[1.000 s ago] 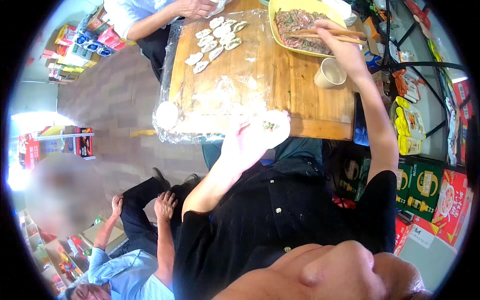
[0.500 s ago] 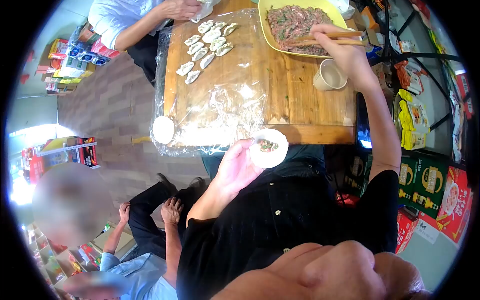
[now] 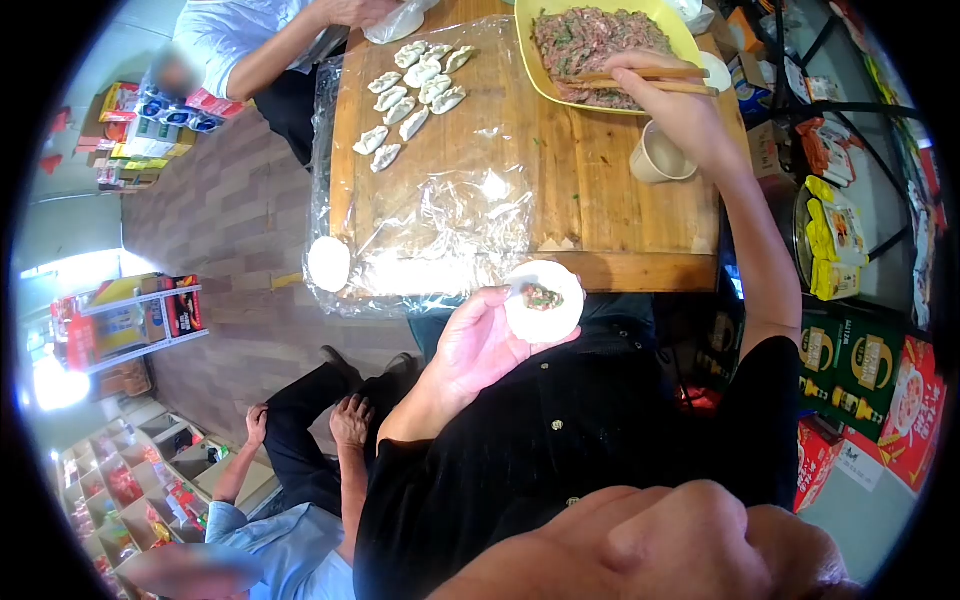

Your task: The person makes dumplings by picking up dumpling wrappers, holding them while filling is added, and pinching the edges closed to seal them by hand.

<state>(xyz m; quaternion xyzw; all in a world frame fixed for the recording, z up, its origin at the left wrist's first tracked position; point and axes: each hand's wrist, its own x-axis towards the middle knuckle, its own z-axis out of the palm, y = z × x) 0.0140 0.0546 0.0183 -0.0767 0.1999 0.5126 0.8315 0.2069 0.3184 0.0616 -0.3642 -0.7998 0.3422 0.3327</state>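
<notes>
A round white dumpling wrapper rests on the fingers of my left hand, at the table's near edge. A small heap of meat filling sits on the wrapper. My right hand grips a pair of wooden chopsticks, their tips in the minced meat with green bits. That meat fills a yellow bowl at the far right of the table. Below my right hand stands a paper cup.
Several folded dumplings lie on clear plastic film over the wooden table. One more wrapper lies at the left corner. A person's arm reaches over the far edge; another person sits at lower left.
The chopsticks and my right hand have shifted slightly left over the meat. The wrapper in my left hand has turned or tilted a little. The far person's hand has moved slightly.
</notes>
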